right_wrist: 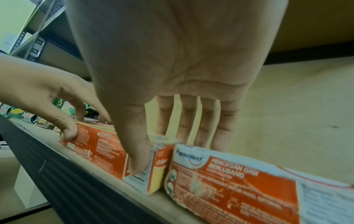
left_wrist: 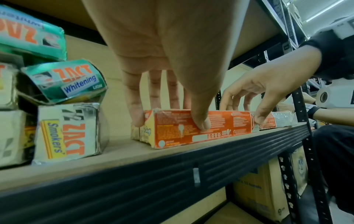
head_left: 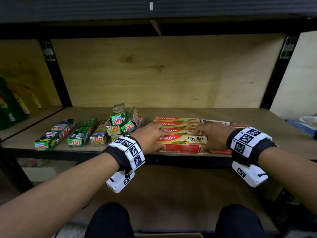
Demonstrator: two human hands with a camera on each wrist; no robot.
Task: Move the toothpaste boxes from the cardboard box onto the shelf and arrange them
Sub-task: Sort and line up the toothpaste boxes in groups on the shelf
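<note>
The front Colgate box (head_left: 181, 143) is being pinched at both ends by the left hand (head_left: 147, 134) and right hand (head_left: 214, 134) on the shelf (head_left: 85, 148), hemmed between Zact boxes (head_left: 118, 126) and a Pepsodent box (right_wrist: 239, 181).

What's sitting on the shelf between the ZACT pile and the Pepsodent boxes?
The row of Colgate boxes, lying flat, seen in the head view. The left hand and right hand grip the front Colgate box at its ends.
</note>
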